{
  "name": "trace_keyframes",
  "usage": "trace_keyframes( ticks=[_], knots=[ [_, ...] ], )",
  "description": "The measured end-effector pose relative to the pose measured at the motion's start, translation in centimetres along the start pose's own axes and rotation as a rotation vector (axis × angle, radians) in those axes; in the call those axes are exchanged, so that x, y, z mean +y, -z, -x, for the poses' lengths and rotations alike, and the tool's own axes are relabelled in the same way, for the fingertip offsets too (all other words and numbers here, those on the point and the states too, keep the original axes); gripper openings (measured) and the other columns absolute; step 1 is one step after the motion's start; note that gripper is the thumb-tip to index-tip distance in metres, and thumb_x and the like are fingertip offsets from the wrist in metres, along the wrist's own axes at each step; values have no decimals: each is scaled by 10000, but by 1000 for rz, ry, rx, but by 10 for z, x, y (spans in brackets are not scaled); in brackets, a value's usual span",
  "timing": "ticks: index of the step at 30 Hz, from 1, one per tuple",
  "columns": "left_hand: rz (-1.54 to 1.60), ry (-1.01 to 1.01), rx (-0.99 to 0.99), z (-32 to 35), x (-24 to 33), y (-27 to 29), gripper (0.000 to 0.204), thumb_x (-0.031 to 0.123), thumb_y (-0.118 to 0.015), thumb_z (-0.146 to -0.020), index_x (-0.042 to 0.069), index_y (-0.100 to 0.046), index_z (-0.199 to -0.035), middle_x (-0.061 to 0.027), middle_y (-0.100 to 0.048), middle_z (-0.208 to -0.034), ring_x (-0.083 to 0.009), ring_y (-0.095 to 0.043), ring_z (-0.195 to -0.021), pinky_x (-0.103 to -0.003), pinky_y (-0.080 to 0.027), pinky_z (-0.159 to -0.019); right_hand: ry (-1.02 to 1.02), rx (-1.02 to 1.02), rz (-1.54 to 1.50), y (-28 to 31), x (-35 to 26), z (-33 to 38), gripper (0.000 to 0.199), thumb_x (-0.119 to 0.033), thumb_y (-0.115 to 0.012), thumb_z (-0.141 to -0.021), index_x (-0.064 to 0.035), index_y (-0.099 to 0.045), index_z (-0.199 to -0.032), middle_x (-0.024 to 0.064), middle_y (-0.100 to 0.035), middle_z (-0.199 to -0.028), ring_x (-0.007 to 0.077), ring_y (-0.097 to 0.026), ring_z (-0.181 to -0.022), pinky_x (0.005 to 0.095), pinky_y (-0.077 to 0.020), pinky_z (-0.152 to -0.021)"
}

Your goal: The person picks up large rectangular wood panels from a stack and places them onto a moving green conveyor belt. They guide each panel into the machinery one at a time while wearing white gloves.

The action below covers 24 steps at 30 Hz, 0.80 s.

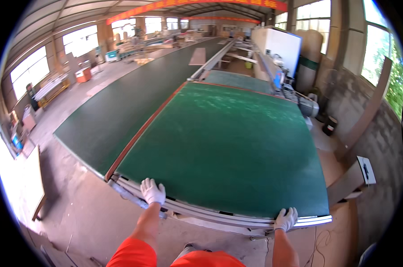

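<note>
Before me is a wide green belt table (228, 147) with a metal rail (219, 217) along its near edge. My left hand (153, 191), in a white glove, rests on that edge near the left corner, with its fingers spread toward the belt. Also gloved in white, my right hand (286, 219) lies over the rail toward the right corner. Its fingers reach onto the green surface, a little bent. Neither hand shows any loose thing in it, and the palms are hidden.
A brown strip (143, 129) divides the table from a long dark green belt (112, 111) on the left. A motor (308, 107) juts out at the right side. A small stand with a white panel (366, 170) is near the right corner. A board (35, 182) stands at left.
</note>
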State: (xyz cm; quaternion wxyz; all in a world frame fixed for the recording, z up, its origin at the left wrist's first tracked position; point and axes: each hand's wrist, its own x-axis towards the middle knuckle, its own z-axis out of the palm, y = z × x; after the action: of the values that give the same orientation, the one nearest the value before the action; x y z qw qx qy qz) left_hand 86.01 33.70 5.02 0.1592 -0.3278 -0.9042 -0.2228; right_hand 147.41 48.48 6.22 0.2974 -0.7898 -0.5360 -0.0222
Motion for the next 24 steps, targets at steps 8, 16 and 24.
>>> trace_keyframes(
  ticks=[8, 16, 24],
  knots=[
    [23, -2, -63, 0, 12, 13, 623, 372, -660, -998, -59, -637, -1447, -264, -545, -1614, -461, -405, -1570, -575, -264, -1342, -3, -3, -25, 2, 8, 3, 432, -337, -700, -1010, -21, -735, -1302, 132, -625, -1520, 316, -495, -1498, 557, -289, -1311],
    [3, 26, -109, 0, 11, 12, 624, 369, -627, -1027, -61, -620, -1480, -269, -535, -1636, -452, -399, -1589, -559, -244, -1358, -12, -18, -39, 3, 8, 2, 454, -346, -716, -995, -22, -726, -1312, 132, -607, -1536, 318, -479, -1511, 569, -268, -1319],
    [1, 29, -110, 0, 11, 13, 622, 370, -627, -1027, -55, -624, -1480, -269, -534, -1637, -455, -399, -1589, -557, -245, -1359, -2, -15, -48, 3, 8, 3, 451, -346, -722, -989, -23, -728, -1304, 131, -612, -1529, 316, -483, -1510, 577, -264, -1317]
  ],
)
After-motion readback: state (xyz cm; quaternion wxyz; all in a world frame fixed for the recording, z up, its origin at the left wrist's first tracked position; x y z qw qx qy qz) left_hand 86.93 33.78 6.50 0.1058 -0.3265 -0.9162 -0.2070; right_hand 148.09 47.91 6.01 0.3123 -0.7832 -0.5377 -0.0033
